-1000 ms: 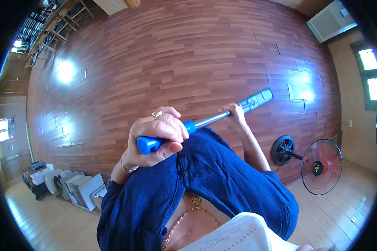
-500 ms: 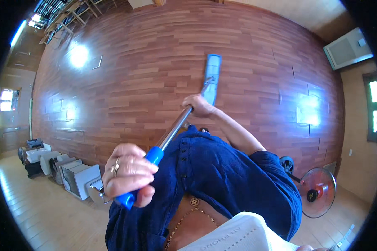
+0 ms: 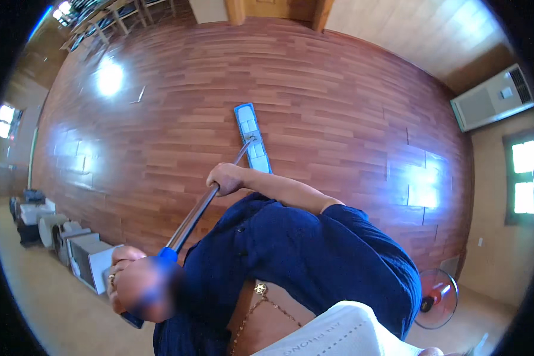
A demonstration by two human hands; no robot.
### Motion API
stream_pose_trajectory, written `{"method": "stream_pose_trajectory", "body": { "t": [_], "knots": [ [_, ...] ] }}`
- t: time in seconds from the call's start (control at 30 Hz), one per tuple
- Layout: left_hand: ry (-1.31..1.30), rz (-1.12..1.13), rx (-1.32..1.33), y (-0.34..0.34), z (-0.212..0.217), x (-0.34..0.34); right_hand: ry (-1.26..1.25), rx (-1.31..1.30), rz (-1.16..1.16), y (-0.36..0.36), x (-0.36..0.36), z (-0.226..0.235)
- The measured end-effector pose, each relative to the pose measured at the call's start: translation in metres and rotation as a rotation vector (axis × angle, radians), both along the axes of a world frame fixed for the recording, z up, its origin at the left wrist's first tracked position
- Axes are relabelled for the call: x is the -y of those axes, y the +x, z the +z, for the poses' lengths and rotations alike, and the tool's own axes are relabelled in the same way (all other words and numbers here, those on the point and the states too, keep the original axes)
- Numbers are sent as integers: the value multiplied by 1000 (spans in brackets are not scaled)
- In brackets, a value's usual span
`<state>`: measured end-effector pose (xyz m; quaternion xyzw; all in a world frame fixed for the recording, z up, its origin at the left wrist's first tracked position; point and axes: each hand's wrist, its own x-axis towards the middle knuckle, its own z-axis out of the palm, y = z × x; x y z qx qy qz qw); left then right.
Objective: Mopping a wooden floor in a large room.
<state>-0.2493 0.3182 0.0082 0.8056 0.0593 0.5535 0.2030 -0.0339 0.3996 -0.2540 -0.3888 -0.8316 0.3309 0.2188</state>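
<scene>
A flat mop [image 3: 247, 123] with a blue-edged, pale-blue head lies flat on the wooden floor [image 3: 314, 113] ahead of me. Its shiny metal pole [image 3: 191, 218] slants back toward my lower left. My right hand [image 3: 226, 178] is wrapped round the middle of the pole, the bare forearm crossing in front of my dark blue shirt. At the pole's upper end, my left hand [image 3: 127, 279], with a ring on it, is closed round the blue handle grip [image 3: 168, 255]. Part of that hand and grip is blurred.
Several boxes and appliances [image 3: 89, 261] stand along the left side. A floor-standing air conditioner [image 3: 492, 98] is at the far right, and a round fan [image 3: 438, 298] stands at the near right. Wooden chairs and tables [image 3: 110, 21] are at the back left.
The mop head has moved left and nearer to me and turned, its far end now leaning left. Both hands have shifted left with the pole, the left one also lower in view.
</scene>
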Motion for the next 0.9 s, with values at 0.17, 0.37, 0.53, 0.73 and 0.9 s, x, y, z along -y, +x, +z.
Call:
{"method": "stream_pose_trajectory", "body": {
  "t": [0.17,0.37,0.53,0.73,0.9],
  "knots": [
    [-114,-71,145,23,-28,-51,-110,146,-179,50,-10,-15],
    [-258,-394,13,109,-75,-90,-2,2,-571,171,39,-60],
    [-524,-729,-223,183,-97,-102,68,9,-819,254,110,-98],
    [-795,-983,-472,259,-117,-100,5,115,-1247,301,190,-128],
    [-775,-1188,-614,322,-120,-102,-9,188,-1564,312,234,-118]
  ]
}}
